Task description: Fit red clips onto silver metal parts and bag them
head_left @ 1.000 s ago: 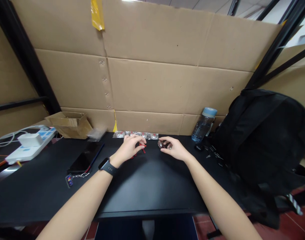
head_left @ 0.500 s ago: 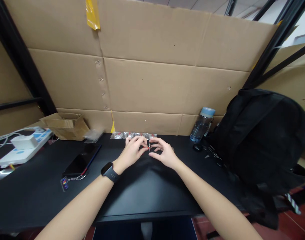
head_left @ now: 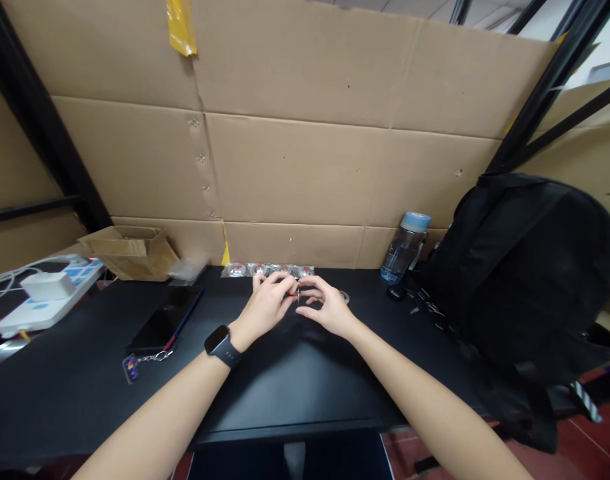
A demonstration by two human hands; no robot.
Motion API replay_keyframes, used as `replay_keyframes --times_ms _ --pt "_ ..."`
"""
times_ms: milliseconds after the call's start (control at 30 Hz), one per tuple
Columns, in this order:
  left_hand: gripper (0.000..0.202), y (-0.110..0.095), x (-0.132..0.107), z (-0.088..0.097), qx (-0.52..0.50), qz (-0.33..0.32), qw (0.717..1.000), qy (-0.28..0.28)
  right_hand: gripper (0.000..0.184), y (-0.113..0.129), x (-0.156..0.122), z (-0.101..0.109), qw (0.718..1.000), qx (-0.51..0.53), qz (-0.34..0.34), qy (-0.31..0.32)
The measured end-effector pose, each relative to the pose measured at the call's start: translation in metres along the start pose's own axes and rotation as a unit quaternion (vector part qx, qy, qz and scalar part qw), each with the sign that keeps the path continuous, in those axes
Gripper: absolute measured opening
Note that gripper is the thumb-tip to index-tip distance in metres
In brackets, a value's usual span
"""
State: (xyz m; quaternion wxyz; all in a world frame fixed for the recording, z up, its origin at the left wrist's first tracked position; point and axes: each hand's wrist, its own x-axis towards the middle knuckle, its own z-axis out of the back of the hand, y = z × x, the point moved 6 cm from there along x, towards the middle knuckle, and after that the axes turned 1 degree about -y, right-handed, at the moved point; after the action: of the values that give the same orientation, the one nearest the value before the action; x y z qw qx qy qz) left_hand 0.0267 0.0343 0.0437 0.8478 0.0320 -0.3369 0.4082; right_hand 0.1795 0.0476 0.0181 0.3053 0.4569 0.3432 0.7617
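My left hand (head_left: pixel 265 305), with a black smartwatch on its wrist, and my right hand (head_left: pixel 325 308) meet above the middle of the black desk (head_left: pixel 295 380). Both pinch a tiny metal piece (head_left: pixel 298 293) between their fingertips; it is too small to name. A bit of red shows under my left fingers. A row of small clear packets with red parts (head_left: pixel 269 270) lies just behind my hands, against the cardboard wall. A small round clear thing (head_left: pixel 343 297) rests on the desk right of my right hand.
A black phone (head_left: pixel 162 321) with a keychain (head_left: pixel 135 363) lies at the left. Farther left are a white power strip (head_left: pixel 39 303) and an open cardboard box (head_left: pixel 132 252). A blue-capped water bottle (head_left: pixel 403 248) and a large black backpack (head_left: pixel 525 267) stand at the right.
My hands were apart a second ago, the right one holding a small round clear item. They have come together, both pinching a tiny piece, and the round item now lies on the desk.
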Motion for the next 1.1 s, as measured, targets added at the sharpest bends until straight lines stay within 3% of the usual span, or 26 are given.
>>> replay_keyframes --times_ms 533,667,800,933,1100 --pt "0.009 -0.011 -0.002 0.004 0.049 -0.036 0.998 0.004 0.044 -0.011 -0.002 -0.005 0.997 0.074 -0.02 -0.008" --pt "0.013 -0.014 -0.002 0.008 0.057 -0.056 0.997 0.01 0.044 -0.007 -0.002 -0.004 0.998 0.046 -0.024 -0.018" --pt "0.01 -0.005 -0.001 0.01 0.033 -0.014 0.999 -0.025 0.043 -0.004 -0.001 0.001 0.998 0.026 -0.032 -0.038" --pt "0.011 0.004 0.0 0.007 -0.016 0.036 0.997 -0.066 0.042 -0.009 -0.001 0.0 0.995 0.079 -0.05 -0.043" --pt "0.012 0.003 0.0 0.008 -0.045 0.043 0.994 -0.089 0.038 -0.013 0.0 0.001 0.987 0.135 -0.077 -0.03"
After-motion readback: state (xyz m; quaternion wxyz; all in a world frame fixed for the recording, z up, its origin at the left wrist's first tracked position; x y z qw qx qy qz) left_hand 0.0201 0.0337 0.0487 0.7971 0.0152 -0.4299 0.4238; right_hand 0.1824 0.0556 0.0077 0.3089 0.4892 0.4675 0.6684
